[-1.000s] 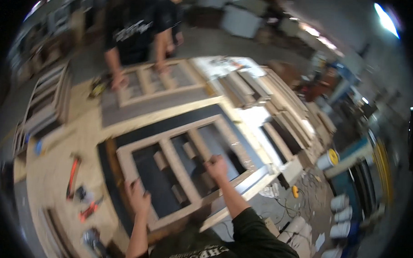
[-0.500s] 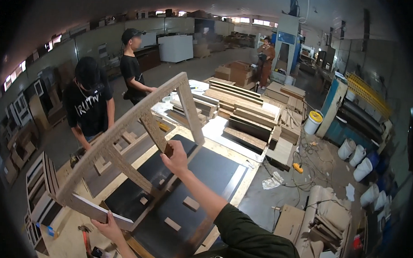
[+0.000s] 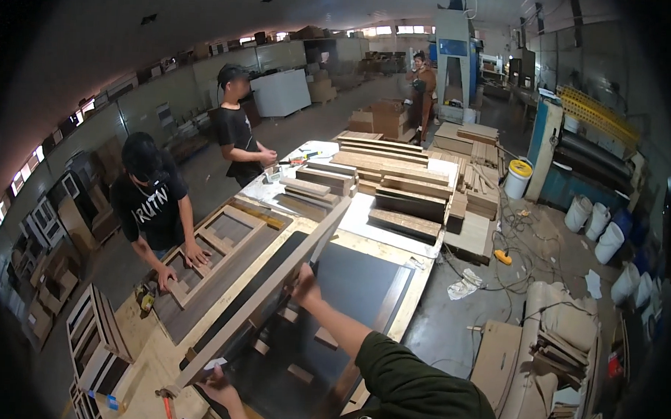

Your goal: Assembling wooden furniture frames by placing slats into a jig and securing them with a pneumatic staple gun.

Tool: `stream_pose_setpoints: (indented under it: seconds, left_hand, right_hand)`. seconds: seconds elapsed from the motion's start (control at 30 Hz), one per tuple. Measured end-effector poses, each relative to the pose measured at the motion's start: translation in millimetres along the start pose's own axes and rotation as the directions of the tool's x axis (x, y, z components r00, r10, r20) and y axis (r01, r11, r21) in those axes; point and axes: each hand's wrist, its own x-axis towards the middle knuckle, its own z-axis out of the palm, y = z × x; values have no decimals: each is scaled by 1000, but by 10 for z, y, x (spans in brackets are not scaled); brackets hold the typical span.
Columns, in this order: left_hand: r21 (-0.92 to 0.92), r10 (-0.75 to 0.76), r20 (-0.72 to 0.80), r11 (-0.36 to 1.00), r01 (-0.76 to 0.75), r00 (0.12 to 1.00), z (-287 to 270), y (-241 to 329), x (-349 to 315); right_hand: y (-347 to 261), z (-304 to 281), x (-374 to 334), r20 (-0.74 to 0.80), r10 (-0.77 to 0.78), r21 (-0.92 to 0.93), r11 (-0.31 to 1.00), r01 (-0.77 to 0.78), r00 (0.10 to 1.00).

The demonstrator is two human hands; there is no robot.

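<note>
A wooden frame (image 3: 266, 288) is tilted up on edge above the table, its long bar running from near left to far right. My right hand (image 3: 305, 286) is closed around a crosspiece behind the bar. My left hand (image 3: 222, 390) grips the near end of the frame, beside a small white edge; its fingers are partly hidden. Beneath lies a dark flat panel (image 3: 363, 277) with several small wood blocks (image 3: 300, 374) on it. A hammer with a red handle (image 3: 168, 409) lies next to my left hand.
Across the table a person (image 3: 156, 211) presses on another wooden frame (image 3: 223, 242); a second person (image 3: 242, 132) stands behind. Stacked boards (image 3: 395, 182) fill the far end. Cables (image 3: 526, 253), buckets (image 3: 517, 179) and cardboard (image 3: 498, 363) lie on the right.
The frame has tipped down from a raised, open-faced angle to nearly edge-on, lower over the panel. Both my hands have kept hold. The co-worker's hands now show on the other frame.
</note>
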Motion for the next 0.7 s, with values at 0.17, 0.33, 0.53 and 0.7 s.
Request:
stream_pose_setpoints:
  seconds: [0.17, 0.33, 0.53, 0.7]
  left_hand:
    - [346, -133, -16, 929, 130, 991, 179, 260, 23]
    - [-535, -438, -50, 771, 346, 898, -43, 387, -208]
    - [-293, -674, 403, 546, 785, 620, -985, 279, -788]
    - [-43, -749, 406, 556, 830, 523, -810, 822, -1155]
  right_hand:
    - [292, -148, -15, 116, 46, 148, 987, -63, 992]
    - [-482, -1013, -447, 381, 336, 907, 45, -419, 861]
    - [-442, -1410, -1055, 284, 482, 957, -196, -214, 829]
    - [-62, -1284, -1553, 274, 680, 949, -76, -306, 680]
